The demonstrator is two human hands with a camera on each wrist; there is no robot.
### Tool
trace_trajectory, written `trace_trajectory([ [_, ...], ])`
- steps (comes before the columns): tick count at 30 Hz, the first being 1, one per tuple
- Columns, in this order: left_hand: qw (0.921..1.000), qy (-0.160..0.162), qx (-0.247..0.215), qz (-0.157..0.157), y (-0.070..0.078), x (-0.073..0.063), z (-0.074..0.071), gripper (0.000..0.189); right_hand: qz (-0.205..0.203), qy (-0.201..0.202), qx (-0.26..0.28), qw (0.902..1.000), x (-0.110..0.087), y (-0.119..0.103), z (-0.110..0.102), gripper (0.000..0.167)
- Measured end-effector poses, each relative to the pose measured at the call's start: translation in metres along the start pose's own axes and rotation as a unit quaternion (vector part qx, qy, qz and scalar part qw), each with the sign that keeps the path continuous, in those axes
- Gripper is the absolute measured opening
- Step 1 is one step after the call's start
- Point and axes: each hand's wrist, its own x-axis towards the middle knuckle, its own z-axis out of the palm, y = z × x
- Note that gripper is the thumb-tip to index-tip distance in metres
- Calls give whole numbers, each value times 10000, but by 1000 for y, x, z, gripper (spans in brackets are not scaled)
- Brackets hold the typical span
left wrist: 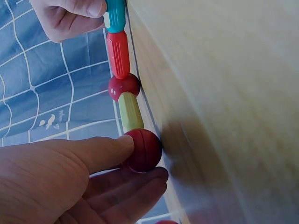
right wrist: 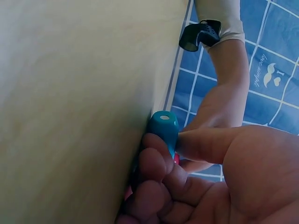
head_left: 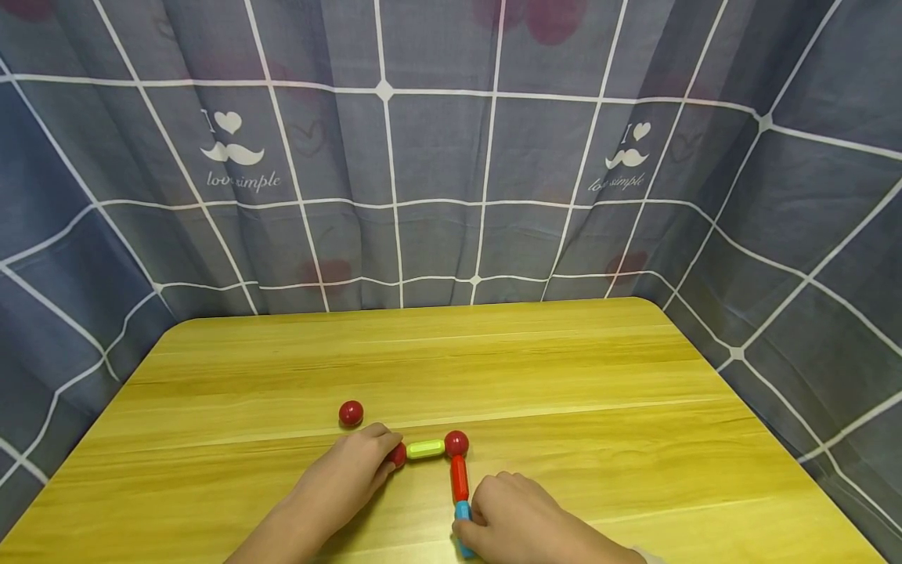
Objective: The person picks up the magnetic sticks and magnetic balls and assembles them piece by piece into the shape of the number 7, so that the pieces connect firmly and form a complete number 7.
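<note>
A chain of toy building pieces lies on the wooden table, bent at a corner. At its left end my left hand (head_left: 355, 462) pinches a dark red ball (left wrist: 145, 150) between thumb and fingers. A yellow-green rod (head_left: 426, 449) joins that ball to a second red ball (head_left: 456, 443) at the corner. From there a red rod (head_left: 460, 479) runs toward me, end to end with a blue rod (head_left: 463, 513). My right hand (head_left: 517, 517) grips the blue rod, whose free end with a pale round spot shows in the right wrist view.
A loose red ball (head_left: 351, 413) sits on the table (head_left: 564, 368) just beyond my left hand. Behind the table and at both sides hangs a grey-blue checked curtain (head_left: 437, 149). In the right wrist view a black device (right wrist: 200, 35) is on the left wrist.
</note>
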Motion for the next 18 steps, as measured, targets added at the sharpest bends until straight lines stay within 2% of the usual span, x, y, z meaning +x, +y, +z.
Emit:
trace_trajectory([
  [8, 9996, -48, -241, 101, -1, 0, 0, 30, 31, -49, 131, 9999, 0, -1, 0, 49],
  [18, 9991, -158, -357, 186, 0, 1, 0, 25, 114, -127, 398, 9991, 1, -1, -1, 47],
])
